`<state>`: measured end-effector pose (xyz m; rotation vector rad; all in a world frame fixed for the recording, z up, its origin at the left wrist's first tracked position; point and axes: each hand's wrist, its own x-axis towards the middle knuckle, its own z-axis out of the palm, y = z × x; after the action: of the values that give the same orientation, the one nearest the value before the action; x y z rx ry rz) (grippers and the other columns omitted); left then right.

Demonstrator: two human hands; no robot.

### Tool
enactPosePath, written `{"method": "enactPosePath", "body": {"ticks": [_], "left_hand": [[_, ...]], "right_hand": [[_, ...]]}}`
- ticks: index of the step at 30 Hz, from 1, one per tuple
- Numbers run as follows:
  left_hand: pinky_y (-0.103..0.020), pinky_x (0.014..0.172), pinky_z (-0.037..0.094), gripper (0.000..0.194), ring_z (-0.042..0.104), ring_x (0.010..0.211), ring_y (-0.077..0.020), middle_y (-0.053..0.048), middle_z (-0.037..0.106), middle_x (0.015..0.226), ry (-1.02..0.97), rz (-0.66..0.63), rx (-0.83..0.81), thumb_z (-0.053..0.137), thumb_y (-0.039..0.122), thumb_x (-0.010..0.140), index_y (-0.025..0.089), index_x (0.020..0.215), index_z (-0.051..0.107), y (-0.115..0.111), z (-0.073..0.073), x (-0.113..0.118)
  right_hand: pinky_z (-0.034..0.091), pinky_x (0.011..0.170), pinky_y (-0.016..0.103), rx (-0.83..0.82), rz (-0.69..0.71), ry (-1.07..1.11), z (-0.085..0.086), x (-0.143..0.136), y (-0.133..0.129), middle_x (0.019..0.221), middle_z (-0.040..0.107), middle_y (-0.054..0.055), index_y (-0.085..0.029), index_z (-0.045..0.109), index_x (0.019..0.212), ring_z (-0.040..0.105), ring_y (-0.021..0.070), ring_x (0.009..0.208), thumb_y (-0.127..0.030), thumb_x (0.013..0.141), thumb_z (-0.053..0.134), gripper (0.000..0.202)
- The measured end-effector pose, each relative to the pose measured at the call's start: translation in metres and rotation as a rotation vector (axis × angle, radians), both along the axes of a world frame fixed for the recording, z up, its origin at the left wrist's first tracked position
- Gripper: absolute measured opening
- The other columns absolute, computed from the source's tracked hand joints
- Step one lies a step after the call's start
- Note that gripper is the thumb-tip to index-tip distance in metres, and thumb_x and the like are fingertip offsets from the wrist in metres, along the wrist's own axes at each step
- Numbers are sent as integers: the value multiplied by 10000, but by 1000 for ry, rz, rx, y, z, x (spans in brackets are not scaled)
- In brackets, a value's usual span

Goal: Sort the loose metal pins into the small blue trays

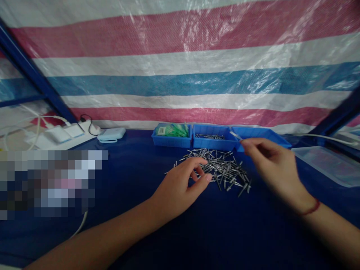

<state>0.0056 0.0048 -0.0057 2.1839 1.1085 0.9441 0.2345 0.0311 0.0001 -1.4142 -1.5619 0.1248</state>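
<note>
A loose pile of silvery blind rivets (229,170) lies on the dark blue tabletop. Over the pile's left edge is my left hand (182,180), thumb and fingers apart and holding nothing that I can see. My right hand (271,165) is raised to the right of the pile, its thumb and forefinger pinching one blind rivet (235,135), which is slightly blurred. The rivet's tip points up and left, in front of the gap between the middle blue bin (210,143) and the right blue bin (263,134). More thin metal pieces lie in the middle bin.
The left blue bin (171,141) holds green plastic packets (176,130). A clear plastic tray (332,165) sits at the right. On the left are a white power strip (63,135) with cables, a light blue device (111,134) and a pixelated area. A striped sheet (180,84) hangs behind.
</note>
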Motion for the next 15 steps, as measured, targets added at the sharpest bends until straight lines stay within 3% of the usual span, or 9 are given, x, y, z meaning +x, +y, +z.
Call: {"method": "enactPosePath", "body": {"ticks": [2, 6, 9, 15], "left_hand": [[-289, 732, 468, 194, 589, 781, -137, -20, 642, 918, 94, 6, 45, 484, 226, 877, 189, 1061, 535, 2, 0, -3], [-374, 815, 452, 285, 574, 910, -195, -47, 622, 1000, 398, 35, 177, 426, 69, 805, 176, 1025, 571, 9, 2, -13], [-400, 801, 451, 282, 564, 908, -220, -61, 608, 1000, 601, 71, 215, 415, 80, 807, 170, 1001, 599, 13, 6, -20], [-364, 730, 465, 197, 576, 866, -223, -71, 603, 976, 755, 74, 206, 453, 226, 879, 165, 963, 620, 12, 9, -21]], "right_hand": [[498, 656, 337, 34, -236, -251, 3, 23, 15, 776, 671, 87, -170, 644, 862, 621, 203, 674, -445, 866, 460, 331], [441, 798, 486, 67, -341, -395, -1, 52, 35, 793, 609, 116, -167, 661, 848, 584, 306, 836, -463, 838, 468, 353], [444, 805, 472, 74, -312, -441, -5, 50, 36, 804, 599, 124, -161, 664, 892, 575, 296, 836, -455, 833, 473, 356], [471, 748, 414, 75, -63, -426, -11, 16, 18, 901, 617, 121, -149, 663, 906, 584, 254, 793, -407, 823, 495, 319]]}}
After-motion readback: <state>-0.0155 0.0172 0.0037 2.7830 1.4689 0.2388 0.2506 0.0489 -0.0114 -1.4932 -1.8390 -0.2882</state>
